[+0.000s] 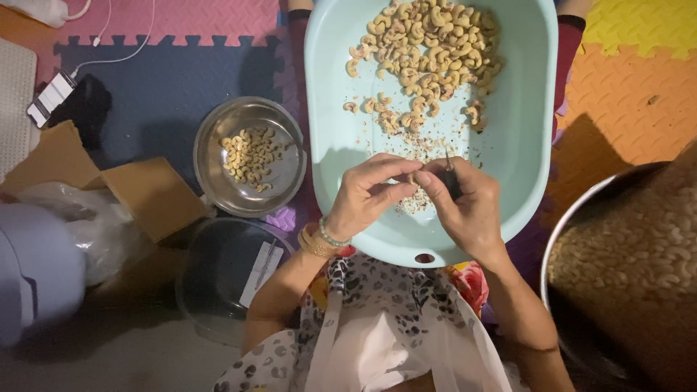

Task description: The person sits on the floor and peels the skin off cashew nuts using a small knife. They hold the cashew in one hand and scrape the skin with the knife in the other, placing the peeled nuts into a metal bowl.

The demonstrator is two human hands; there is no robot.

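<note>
A cashew nut (412,176) was pinched between the fingertips of both hands over the near end of a pale green plastic basin (519,138). The left hand (367,194) was closed on the nut, and the right hand (465,203) was clenched around a small dark tool (451,181) whose tip was set against it. Whether the nut was partly peeled could not be told, as it was mostly hidden by the fingers. The step would be judged best done with the nut kept low over the basin, so that skin flakes (414,203) were caught there, and with light pressure, so that the kernel was not split.

A heap of cashews (428,51) was piled at the far end of the basin. A steel bowl (287,178) with a smaller lot of nuts was placed just left of it, and a large pot (624,254) full of nuts was seen at the right. The floor was covered with interlocking foam mats (181,80) in pink, navy, yellow and orange. Cardboard (145,192), a plastic bag (87,225) and a charger cable (109,54) were left at the left side.
</note>
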